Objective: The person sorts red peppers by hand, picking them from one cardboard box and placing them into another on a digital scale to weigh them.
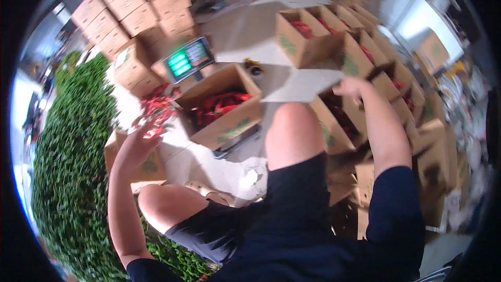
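My left hand (139,147) is blurred beside a loose pile of red chili peppers (158,105) on the floor; I cannot tell whether it holds any. Under that hand stands a cardboard carton (148,168). Before me, an open carton (235,125) partly filled with red peppers (223,103) rests on a platform scale (238,141), whose lit display (179,64) stands behind it. My right hand (352,87) is at the upper edge of another open carton (328,125) with dark red peppers inside. Whether its fingers grip the cardboard is unclear.
A large heap of slender green produce (74,164) borders my left side. Closed cartons (125,4) are stacked at the back left. Rows of open cartons (305,43), several with red peppers, fill the right. A small yellow and black object (255,66) lies behind the scale.
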`<control>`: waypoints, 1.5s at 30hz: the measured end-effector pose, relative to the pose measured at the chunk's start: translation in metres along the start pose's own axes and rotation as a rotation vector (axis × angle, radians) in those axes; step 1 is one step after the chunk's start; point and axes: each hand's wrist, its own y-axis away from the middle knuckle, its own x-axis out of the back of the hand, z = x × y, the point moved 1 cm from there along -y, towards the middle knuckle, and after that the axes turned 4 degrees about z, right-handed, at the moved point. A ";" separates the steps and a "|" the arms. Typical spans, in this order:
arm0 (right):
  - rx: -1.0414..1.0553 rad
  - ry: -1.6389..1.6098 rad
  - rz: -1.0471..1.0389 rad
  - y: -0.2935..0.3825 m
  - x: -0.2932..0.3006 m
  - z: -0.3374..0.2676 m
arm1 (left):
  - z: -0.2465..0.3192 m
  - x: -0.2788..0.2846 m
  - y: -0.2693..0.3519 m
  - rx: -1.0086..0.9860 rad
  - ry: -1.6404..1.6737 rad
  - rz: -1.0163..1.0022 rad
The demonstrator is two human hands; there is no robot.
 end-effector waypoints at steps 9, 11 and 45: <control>-0.251 -0.488 0.417 -0.016 -0.212 -0.041 | -0.176 0.019 0.047 0.296 0.016 0.199; -0.656 -0.961 0.426 -0.020 -0.216 0.010 | -0.217 0.004 0.035 0.304 0.030 0.270; -0.504 -0.421 0.211 0.034 -0.222 -0.064 | -0.315 -0.060 0.025 0.325 -0.520 0.871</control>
